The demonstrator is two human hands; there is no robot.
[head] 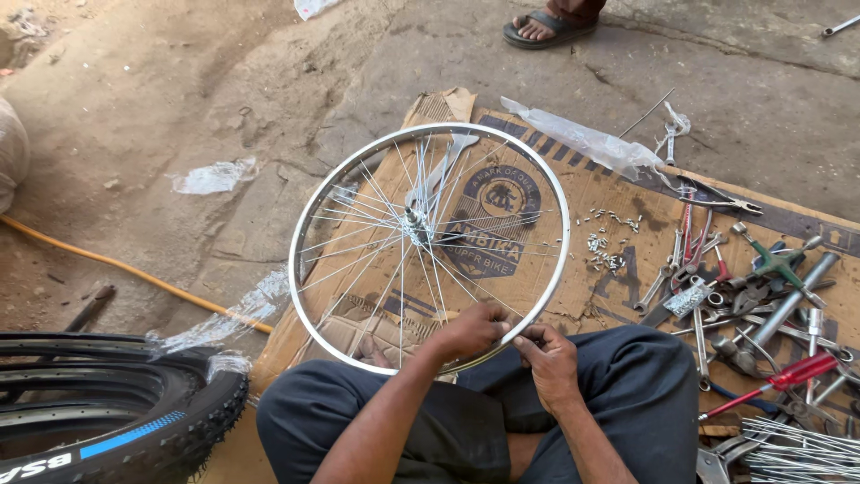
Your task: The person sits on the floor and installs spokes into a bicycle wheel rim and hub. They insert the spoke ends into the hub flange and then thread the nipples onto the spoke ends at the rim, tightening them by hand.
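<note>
Both hands pinch the wheel rim (560, 269): left hand (468, 332) inside, right hand (548, 358) outside, fingers closed

This is a makeshift open-air bicycle repair workshop on a bare concrete floor (269, 81). Flattened cardboard (618, 224) serves as workbench, strewn with wrenches and screwdrivers (761, 296), beside a spoked wheel rim (430, 246) and a knobby tyre (116, 421).

2 hands (511, 345) on spoked wheel rim (309, 206), tools (761, 287) beside, cardboard (609, 193)
</note>
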